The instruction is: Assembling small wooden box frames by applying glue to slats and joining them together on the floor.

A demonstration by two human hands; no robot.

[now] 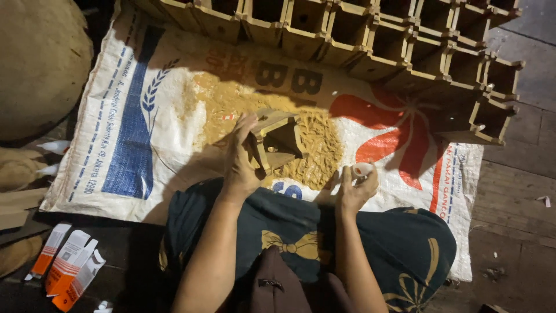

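1. Far left of frame: large rounded tan sack (40, 64), partly in shadow. Lower left: three orange-and-white cartons (68, 268), opened, lying on the dark floor.
2. Centre, spread flat: woven plastic sack (124, 145), white with blue and red print, serving as a mat. Patch of yellowish sawdust (315, 145) heaped on its middle.
3. Left of centre: left hand (240, 159), fingers curled closed around the near side of a small open wooden box (279, 141). Box held just above the sawdust patch, tilted, open face turned toward the lower right of frame.
4. Right of centre, slightly lower: right hand (354, 188), fingers pinched loosely on a small white object (364, 169), possibly a roll or small cup; kind not discernible. Palm partly closed, not a full fist.
5. Governing relation: box lies up and to the left of the right hand, near but apart, with a shadowed gap between. Left hand already on the box; right hand the farther of the two. Box's open face angled toward the right hand's side.
6. Upper centre to upper right: stacked rows of similar wooden boxes (405, 43), open faces up, resting on the sack's far edge.
7. Bottom of frame: dark patterned cloth (405, 243) over the knees.
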